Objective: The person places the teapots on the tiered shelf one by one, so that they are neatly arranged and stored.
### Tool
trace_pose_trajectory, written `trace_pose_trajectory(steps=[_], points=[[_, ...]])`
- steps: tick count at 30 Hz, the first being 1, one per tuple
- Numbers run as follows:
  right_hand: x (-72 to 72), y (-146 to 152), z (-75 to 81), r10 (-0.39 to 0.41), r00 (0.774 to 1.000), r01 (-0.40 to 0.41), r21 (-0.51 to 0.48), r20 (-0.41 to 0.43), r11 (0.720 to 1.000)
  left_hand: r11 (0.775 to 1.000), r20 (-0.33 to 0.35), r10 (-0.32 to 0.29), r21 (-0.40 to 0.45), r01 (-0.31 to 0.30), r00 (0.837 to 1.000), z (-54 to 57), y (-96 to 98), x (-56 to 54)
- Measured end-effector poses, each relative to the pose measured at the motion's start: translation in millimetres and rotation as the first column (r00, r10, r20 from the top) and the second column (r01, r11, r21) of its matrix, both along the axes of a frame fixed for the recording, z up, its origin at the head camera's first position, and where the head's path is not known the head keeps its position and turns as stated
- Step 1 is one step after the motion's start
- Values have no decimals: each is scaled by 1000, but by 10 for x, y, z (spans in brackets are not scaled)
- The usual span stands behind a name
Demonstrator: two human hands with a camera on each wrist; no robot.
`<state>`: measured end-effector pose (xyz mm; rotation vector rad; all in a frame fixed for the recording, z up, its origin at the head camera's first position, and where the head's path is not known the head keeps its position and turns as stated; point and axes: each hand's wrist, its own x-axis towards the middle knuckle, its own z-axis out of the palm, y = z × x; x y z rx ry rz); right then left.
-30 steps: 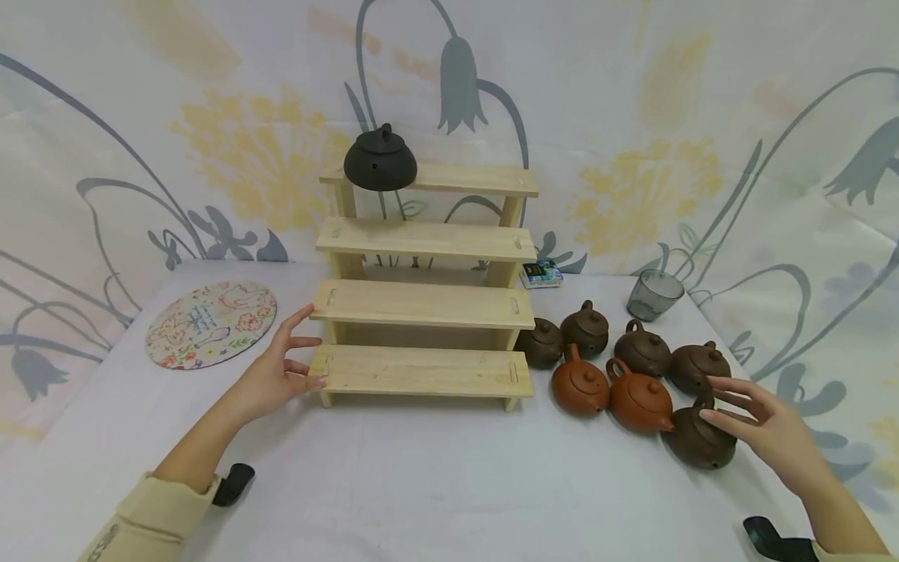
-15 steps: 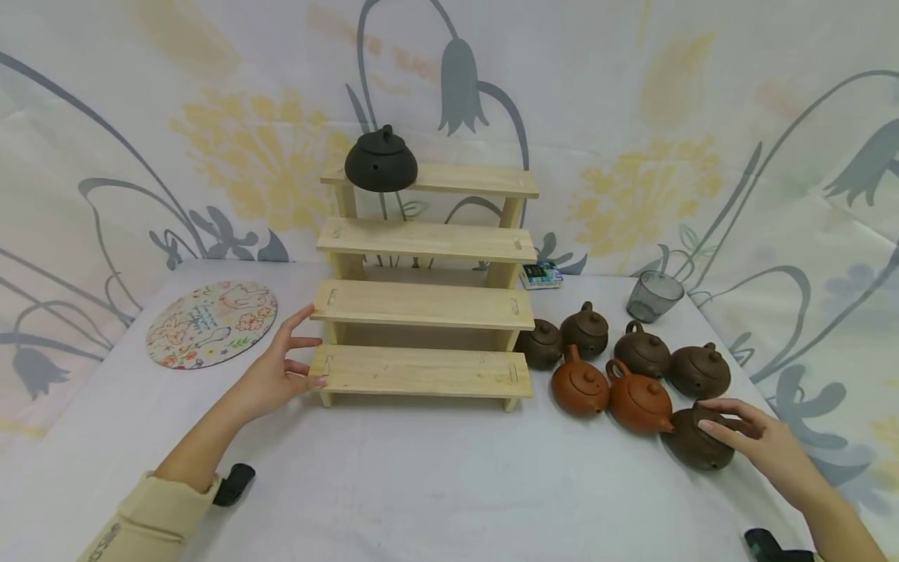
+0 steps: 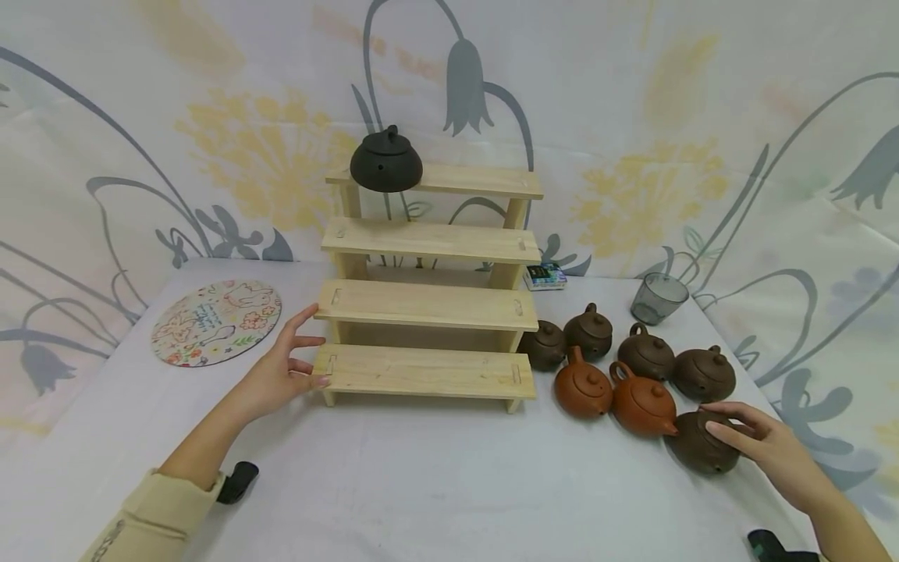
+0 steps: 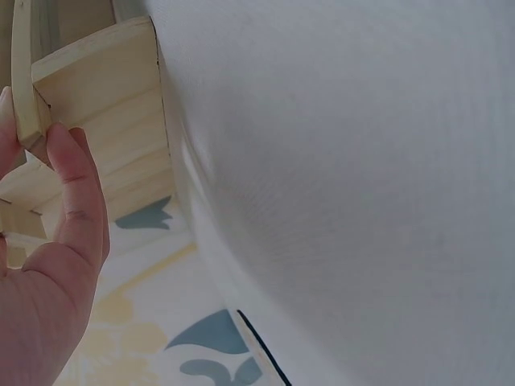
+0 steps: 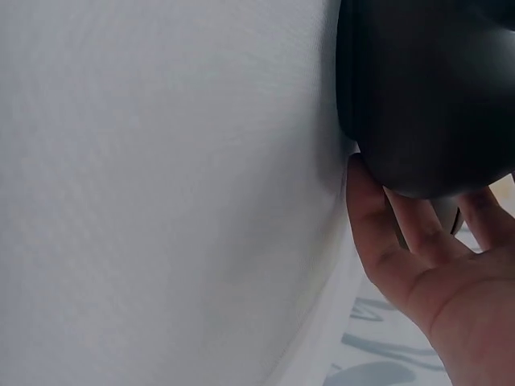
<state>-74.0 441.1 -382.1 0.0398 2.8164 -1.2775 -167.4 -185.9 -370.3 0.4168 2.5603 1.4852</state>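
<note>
My left hand (image 3: 270, 382) is at the left end of a four-step wooden display stand (image 3: 424, 371). In the left wrist view, its thumb and fingers (image 4: 72, 189) pinch the end of a board (image 4: 30, 112) from both sides. Over on the right, my right hand (image 3: 779, 453) holds the nearest dark brown teapot (image 3: 697, 446), thumb across its upper side. The right wrist view has the fingers (image 5: 374, 213) lying against the pot's rounded body (image 5: 434, 104), which stands on the cloth. A black teapot (image 3: 386, 162) sits on the stand's top step, at the left.
Two reddish-brown teapots (image 3: 583, 390) and several dark brown ones (image 3: 704, 375) cluster right of the stand. Behind them are a smoky glass cup (image 3: 659, 298) and a small colorful box (image 3: 544, 277). A round floral mat (image 3: 216, 323) lies left on the white cloth (image 3: 421, 476).
My right hand has come down from the teapot's handle area and settled around its side. The left hand keeps its place on the stand. The head view has shifted slightly.
</note>
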Motion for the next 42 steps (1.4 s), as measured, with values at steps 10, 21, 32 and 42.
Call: trace_pose_trajectory(steps=[10, 21, 32, 42], points=[[-10, 21, 103, 15, 999, -16, -29, -31, 999, 1000, -8, -4, -3, 4, 1000, -6, -9, -4], [-110, -65, 382, 24, 995, -20, 48, -97, 999, 1000, -11, -5, -1, 5, 1000, -19, -24, -3], [-371, -391, 654, 75, 987, -71, 28, -142, 997, 1000, 2, 9, -16, -9, 1000, -48, -17, -15], [-597, -767, 811, 137, 962, -142, -4, -234, 990, 1000, -7, -1, 2, 1, 1000, -25, -3, -10]])
